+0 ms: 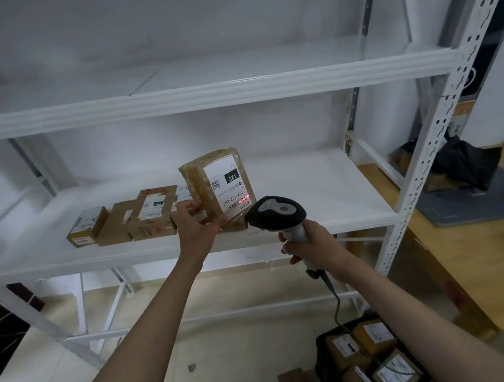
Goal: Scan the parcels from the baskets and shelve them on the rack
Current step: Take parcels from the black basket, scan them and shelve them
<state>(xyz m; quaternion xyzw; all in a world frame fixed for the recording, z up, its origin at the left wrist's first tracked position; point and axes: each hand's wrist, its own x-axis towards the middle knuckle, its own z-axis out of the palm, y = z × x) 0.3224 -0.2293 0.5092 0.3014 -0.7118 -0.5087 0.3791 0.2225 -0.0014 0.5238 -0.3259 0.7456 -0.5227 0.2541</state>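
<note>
Brown cardboard everywhere down low: a black basket (324, 359) at the bottom right holds roughly five or six labelled parcels (393, 370), hard to count exactly since they run off the edge, and one small box (291, 379) sits loose on the floor beside it. Up from there, the right hand (313, 245) is clenched round the grip of a corded barcode scanner (274, 213), nose aimed up-left. Just past its nose, the left hand (196, 226) grips a taped brown parcel (218, 188) by its lower left edge, thumb and fingers pinching it. The parcel stands on end, long axis near vertical, leaning a bit left, white label facing the scanner, with a red scan line on the barcode near its lower end. Behind the left fingers, three boxes (124, 220) lie in a row on the white rack (324, 194) shelf, plus something mostly hidden behind the held parcel.
</note>
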